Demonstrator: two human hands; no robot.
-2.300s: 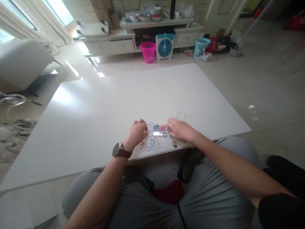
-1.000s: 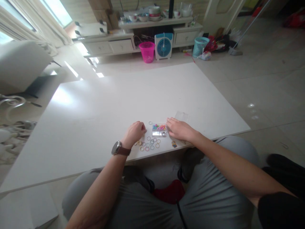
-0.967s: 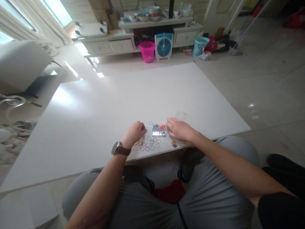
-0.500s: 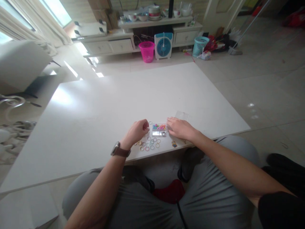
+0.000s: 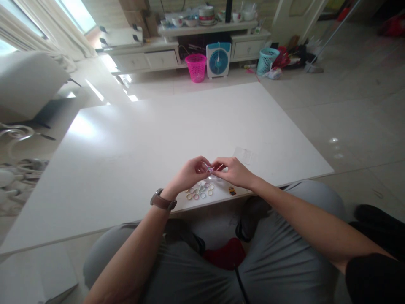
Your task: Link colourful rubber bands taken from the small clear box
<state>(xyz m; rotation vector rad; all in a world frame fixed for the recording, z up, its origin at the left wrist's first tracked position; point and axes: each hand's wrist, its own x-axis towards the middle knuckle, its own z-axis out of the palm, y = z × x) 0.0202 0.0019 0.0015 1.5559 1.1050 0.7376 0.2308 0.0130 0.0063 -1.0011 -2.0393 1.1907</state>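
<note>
My left hand [image 5: 193,172], with a brown-strapped watch on its wrist, and my right hand [image 5: 234,172] meet above a small clear plastic box [image 5: 215,178]. Both have thumb and fingers pinched together, the fingertips almost touching. Small pink and purple bits show at the fingertips; I cannot tell whether they are held or lie in the box behind. My hands cover most of the box. Several thin coloured rings [image 5: 196,196] lie loose on the white table just in front of it. A small yellow and dark figure [image 5: 232,191] lies to their right, below my right hand.
A clear plastic lid-like piece [image 5: 243,155] lies behind my right hand. The white table [image 5: 158,139] has its front edge close to my knees. Beyond it stand a pink basket [image 5: 196,69], a blue fan [image 5: 218,61] and a light blue basket [image 5: 266,61].
My right hand has moved left from beside the box, and my left hand has moved right. They now meet over the box, hiding the coloured bits that showed in it.
</note>
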